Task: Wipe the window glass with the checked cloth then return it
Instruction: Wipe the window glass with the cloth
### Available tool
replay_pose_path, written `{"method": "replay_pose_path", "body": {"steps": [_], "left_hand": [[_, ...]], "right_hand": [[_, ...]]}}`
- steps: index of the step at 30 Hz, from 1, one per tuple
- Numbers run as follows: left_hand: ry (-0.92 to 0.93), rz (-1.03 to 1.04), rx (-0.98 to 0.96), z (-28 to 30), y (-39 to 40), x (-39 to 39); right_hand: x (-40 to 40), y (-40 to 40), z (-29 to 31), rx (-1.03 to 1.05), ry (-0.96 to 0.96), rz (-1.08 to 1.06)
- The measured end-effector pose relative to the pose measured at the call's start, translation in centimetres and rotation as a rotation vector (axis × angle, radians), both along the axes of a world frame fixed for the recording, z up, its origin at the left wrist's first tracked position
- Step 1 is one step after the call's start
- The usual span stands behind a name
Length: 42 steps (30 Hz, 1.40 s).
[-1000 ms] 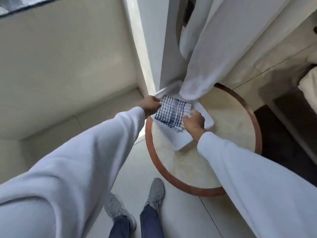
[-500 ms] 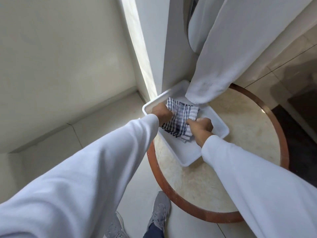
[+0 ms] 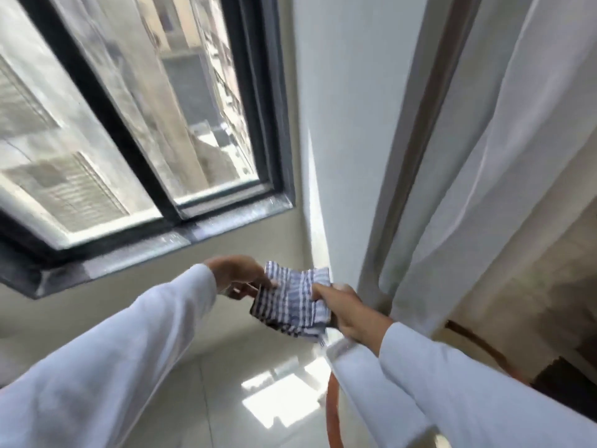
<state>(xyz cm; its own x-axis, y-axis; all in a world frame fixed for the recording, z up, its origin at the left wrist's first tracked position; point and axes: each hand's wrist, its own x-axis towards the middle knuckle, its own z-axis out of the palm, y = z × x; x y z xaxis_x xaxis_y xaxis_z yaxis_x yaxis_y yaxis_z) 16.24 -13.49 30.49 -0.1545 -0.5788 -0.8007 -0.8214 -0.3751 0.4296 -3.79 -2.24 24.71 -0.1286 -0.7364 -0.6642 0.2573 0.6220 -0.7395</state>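
Motion blur softens the whole view, and your hands are hard to read in detail. Your right sleeve (image 3: 468, 389) covers most of the white tray (image 3: 336, 350): only its near-left corner and a strip of rim show just below the checked cloth (image 3: 290, 302), and you cannot tell what lies inside it. The round bench (image 3: 332, 415) under the tray shows only as a curved reddish-brown edge, cut off by the sleeve and the bottom of the frame.

You hold the checked cloth in the air between both hands, above the tray corner and below and to the right of the window's bottom corner. Your left hand (image 3: 239, 276) pinches the cloth's left edge, fingers closed on the fabric with the thumb on top. Your right hand (image 3: 349, 312) grips the cloth's right side, fingers curled shut around a bunch of it; the fingertips are hidden behind the folds. The cloth hangs crumpled, not spread flat, and it is apart from the window glass (image 3: 97, 163).

The glass sits above and left of the cloth in a dark frame (image 3: 181, 234), with buildings blurred beyond it. A white curtain (image 3: 484, 189) hangs to the right of the cloth, its lower end behind your right hand. Bright patches of light lie on the tiled floor (image 3: 226, 399) below the cloth.
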Motion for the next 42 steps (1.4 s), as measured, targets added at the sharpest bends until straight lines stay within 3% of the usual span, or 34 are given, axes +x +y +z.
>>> {"method": "replay_pose_path", "body": {"steps": [8,12,16,20,23,26,27,29,30,32,34,36,38,40,42], "left_hand": [[0.310,0.226,-0.429,31.5,-1.8,16.4],[0.494,0.321,-0.750,42.7,-1.0,21.7],[0.634,0.406,-1.023,48.4,-0.4,26.4],[0.700,0.372,-1.126,49.7,-1.2,30.6],[0.701,0.339,-1.186,49.7,-2.5,34.1],[0.374,0.350,-1.540,49.1,-5.1,37.8],[0.227,0.382,-1.697,48.8,-5.9,38.9],[-0.061,0.433,-1.941,48.3,-8.0,41.2],[-0.174,0.436,-2.004,48.1,-9.2,42.2],[-0.292,0.434,-2.038,47.8,-11.5,43.6],[-0.344,0.439,-2.021,47.6,-13.8,44.5],[-0.361,0.398,-2.015,47.4,-15.6,45.1],[-0.357,0.335,-2.042,47.4,-16.8,45.6],[-0.341,0.332,-2.054,47.7,-18.0,45.8],[-0.333,0.369,-2.033,47.8,-18.8,45.6]], "right_hand": [[12.1,-8.9,31.3,-0.502,0.034,0.146],[16.7,-12.1,43.2,-0.747,-0.100,0.237],[21.9,-14.5,50.2,-0.911,-0.343,0.532],[27.6,-16.6,51.9,-0.959,-0.445,0.703],[31.6,-17.8,51.4,-1.000,-0.376,0.567],[34.7,-20.0,50.5,-1.014,-0.367,0.214],[35.4,-20.7,50.4,-1.069,-0.293,0.091],[37.6,-22.8,50.5,-1.272,0.046,-0.112],[38.9,-23.9,51.0,-1.404,0.276,-0.189],[41.7,-26.9,51.3,-1.603,0.933,-0.251],[43.6,-30.9,50.6,-1.654,1.388,-0.117],[45.5,-33.2,48.0,-1.621,1.589,0.120],[47.3,-34.5,45.7,-1.764,1.703,0.261],[48.3,-36.3,47.4,-1.963,1.786,0.200],[47.4,-38.2,50.6,-1.917,1.772,0.005]]}}
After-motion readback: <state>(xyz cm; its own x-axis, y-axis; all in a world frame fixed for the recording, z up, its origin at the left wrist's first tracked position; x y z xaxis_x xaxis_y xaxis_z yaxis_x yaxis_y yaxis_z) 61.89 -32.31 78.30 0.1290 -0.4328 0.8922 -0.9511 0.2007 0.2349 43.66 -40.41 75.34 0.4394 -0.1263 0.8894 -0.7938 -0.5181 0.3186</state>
